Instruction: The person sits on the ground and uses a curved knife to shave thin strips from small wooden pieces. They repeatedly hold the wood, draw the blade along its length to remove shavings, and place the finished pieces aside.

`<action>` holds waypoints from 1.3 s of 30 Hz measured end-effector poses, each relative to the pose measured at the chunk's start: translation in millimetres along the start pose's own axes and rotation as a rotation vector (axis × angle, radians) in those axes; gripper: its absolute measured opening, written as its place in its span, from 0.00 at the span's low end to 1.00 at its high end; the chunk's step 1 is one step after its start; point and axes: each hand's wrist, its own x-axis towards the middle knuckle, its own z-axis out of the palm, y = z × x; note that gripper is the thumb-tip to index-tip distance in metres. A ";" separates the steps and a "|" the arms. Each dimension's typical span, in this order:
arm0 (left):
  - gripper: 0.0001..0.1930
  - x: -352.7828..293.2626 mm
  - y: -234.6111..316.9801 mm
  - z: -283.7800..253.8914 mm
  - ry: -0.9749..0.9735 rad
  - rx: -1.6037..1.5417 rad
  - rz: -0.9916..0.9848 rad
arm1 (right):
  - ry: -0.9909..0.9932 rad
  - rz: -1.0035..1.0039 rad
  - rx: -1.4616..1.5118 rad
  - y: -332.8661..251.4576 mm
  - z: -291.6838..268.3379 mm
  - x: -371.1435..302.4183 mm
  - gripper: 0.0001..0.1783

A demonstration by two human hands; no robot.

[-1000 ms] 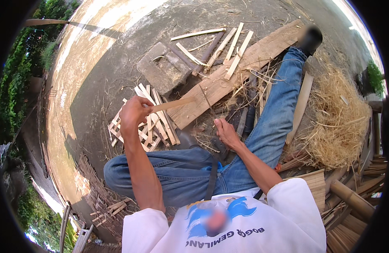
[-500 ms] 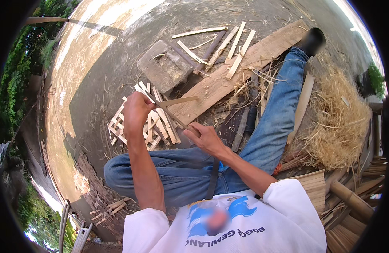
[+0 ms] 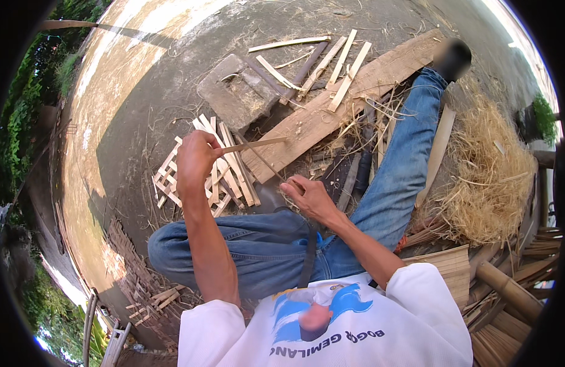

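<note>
My left hand (image 3: pixel 195 158) is closed, pinching one end of a flat, pale wooden or bamboo strip (image 3: pixel 255 145). The strip's other end reaches over the plank (image 3: pixel 294 136). In my closed right hand (image 3: pixel 310 197) is a knife with a long, narrow, dark blade (image 3: pixel 262 158). Its tip points up and left and crosses the strip, a little beyond my left fingers. The fingers hide the knife's handle. Beside my left hand lies a pile of cut strips (image 3: pixel 227 168), partly covered by that hand and forearm.
A rough stone block (image 3: pixel 236 92) stands beyond the pile. More loose strips (image 3: pixel 349 76) lie across the plank. My outstretched right leg (image 3: pixel 398 165) borders the work area, with a heap of shavings (image 3: pixel 484 177) beyond it. Bamboo poles (image 3: pixel 505 284) sit at lower right.
The knife has slid right along the strip, so its tip now lies farther from my left fingers. My right hand has shifted slightly right; my left hand keeps nearly the same place.
</note>
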 end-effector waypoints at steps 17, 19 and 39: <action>0.14 21.1 -29.6 -3.0 -0.406 -0.269 -0.122 | 0.146 0.207 0.091 87.4 18.8 12.8 0.29; 0.15 25.1 -39.8 -0.5 -0.478 -0.307 -0.158 | 0.071 0.143 0.033 59.1 20.4 4.0 0.25; 0.16 42.0 -93.0 19.5 -0.637 -0.631 -0.342 | 0.225 0.056 -0.100 81.0 39.8 6.2 0.23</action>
